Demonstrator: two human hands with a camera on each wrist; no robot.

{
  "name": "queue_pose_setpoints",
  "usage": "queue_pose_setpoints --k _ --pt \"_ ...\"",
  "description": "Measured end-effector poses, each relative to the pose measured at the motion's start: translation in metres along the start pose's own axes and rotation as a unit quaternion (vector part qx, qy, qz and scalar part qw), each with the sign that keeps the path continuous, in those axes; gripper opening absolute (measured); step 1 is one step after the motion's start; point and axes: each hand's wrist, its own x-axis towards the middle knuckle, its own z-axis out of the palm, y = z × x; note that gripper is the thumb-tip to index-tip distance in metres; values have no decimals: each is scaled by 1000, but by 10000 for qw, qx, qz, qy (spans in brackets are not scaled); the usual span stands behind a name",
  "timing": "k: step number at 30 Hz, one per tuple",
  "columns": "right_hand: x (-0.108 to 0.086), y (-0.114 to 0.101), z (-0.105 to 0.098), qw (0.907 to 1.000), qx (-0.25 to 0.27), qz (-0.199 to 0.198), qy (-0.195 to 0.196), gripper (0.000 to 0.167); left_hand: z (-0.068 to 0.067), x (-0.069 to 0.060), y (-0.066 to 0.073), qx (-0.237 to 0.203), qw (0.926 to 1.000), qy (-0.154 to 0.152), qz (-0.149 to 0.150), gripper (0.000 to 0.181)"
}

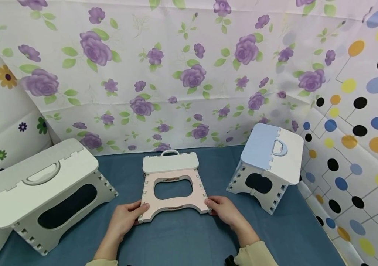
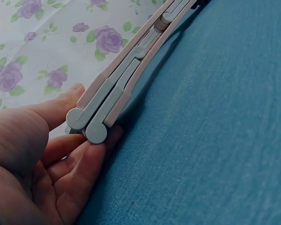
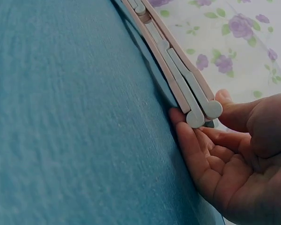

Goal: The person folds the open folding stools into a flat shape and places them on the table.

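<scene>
A pink and white folding step stool (image 1: pixel 172 186), folded flat, is held at the middle of the blue cloth. My left hand (image 1: pixel 124 221) grips its near left corner, thumb on top and fingers beneath. At the near right corner my right hand (image 1: pixel 225 210) does the same. In the left wrist view the folded stool's edge (image 2: pixel 117 84) shows two layers lying close together, with the left hand (image 2: pixel 42 159) pinching the end. The right wrist view shows the other end of that edge (image 3: pixel 178 70) between the thumb and fingers of the right hand (image 3: pixel 239 154).
A larger grey and white folding stool (image 1: pixel 72 162) stands unfolded at the left. At the right stands an unfolded blue and white stool (image 1: pixel 258 147). Blue cloth (image 1: pixel 182 244) covers the table. Flowered sheeting (image 1: pixel 175 74) hangs behind, and dotted sheeting (image 1: pixel 358 147) on the right.
</scene>
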Motion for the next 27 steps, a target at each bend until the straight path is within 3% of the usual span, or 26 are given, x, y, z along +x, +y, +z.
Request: queue_pose_setpoints --k 10,21,27 --pt "5 6 4 9992 228 67 321 50 8 1 1 201 9981 563 123 66" --pt "4 5 5 9989 325 154 312 51 8 -1 2 143 9986 507 40 73" --pt "2 2 6 9988 274 141 390 52 9 -4 6 475 9970 513 343 67"
